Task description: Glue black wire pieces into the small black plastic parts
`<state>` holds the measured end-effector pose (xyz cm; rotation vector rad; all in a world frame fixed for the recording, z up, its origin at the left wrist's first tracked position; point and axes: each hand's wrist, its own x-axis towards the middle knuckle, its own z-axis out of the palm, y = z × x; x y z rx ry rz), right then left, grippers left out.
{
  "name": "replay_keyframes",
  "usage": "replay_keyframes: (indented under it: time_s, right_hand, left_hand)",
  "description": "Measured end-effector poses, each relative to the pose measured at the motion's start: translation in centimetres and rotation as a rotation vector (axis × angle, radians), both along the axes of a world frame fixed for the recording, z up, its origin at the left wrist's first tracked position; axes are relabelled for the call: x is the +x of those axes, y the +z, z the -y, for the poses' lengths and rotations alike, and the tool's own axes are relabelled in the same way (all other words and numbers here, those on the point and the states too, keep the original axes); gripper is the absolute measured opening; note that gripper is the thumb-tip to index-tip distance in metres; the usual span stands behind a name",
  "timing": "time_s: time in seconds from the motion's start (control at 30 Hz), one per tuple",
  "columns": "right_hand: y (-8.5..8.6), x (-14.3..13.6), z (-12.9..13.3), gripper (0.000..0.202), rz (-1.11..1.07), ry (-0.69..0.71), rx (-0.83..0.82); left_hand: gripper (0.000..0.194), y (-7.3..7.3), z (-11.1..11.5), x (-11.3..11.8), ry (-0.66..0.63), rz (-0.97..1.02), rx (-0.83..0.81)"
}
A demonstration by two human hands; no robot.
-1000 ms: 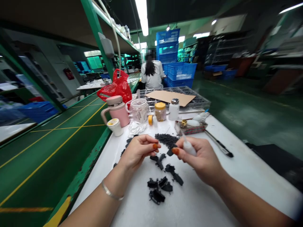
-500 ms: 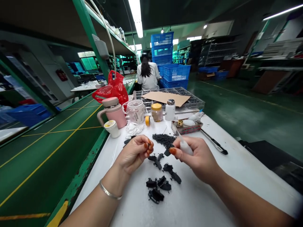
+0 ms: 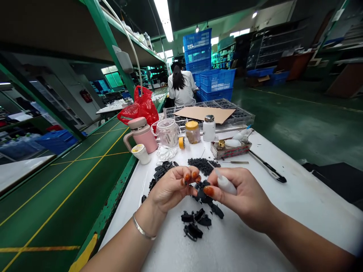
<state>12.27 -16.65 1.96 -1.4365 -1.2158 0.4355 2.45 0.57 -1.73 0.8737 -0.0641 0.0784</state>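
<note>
My left hand (image 3: 176, 187) is pinched, its fingertips pressed around something small and dark that is mostly hidden. Just right of it, my right hand (image 3: 241, 192) grips a small white squeeze bottle (image 3: 227, 185) with a thin nozzle pointing up and left; a black part shows at its thumb and fingertips. Curved black parts (image 3: 193, 231) lie on the white table below the hands. Behind the fingertips is a pile of tiny black pieces (image 3: 202, 165). More black parts (image 3: 161, 170) are heaped behind my left hand.
A pink mug (image 3: 143, 136), white tub (image 3: 141, 153), clear jar (image 3: 168, 132), yellow-lidded jar (image 3: 192, 132) and white bottle (image 3: 209, 128) stand at the back. A small box (image 3: 232, 150) and black-handled tool (image 3: 268, 166) lie right. A person (image 3: 181, 85) sits beyond a compartmented tray (image 3: 242, 115).
My two hands are closer together, the left fingertips now near the black part at my right fingers. The whole view has shifted slightly, showing more of the heap behind my left hand.
</note>
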Motion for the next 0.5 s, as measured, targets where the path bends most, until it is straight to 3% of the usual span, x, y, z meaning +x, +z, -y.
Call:
replay_keyframes:
  time_s: [0.27, 0.5]
  right_hand:
    - [-0.1, -0.32, -0.13, 0.02, -0.055, 0.131, 0.039]
    - [0.09, -0.21, -0.32, 0.028, -0.067, 0.169, 0.043]
  left_hand:
    - [0.034, -0.44, 0.35, 0.22, -0.047, -0.001, 0.051]
    - [0.034, -0.43, 0.38, 0.13, -0.054, -0.015, 0.089]
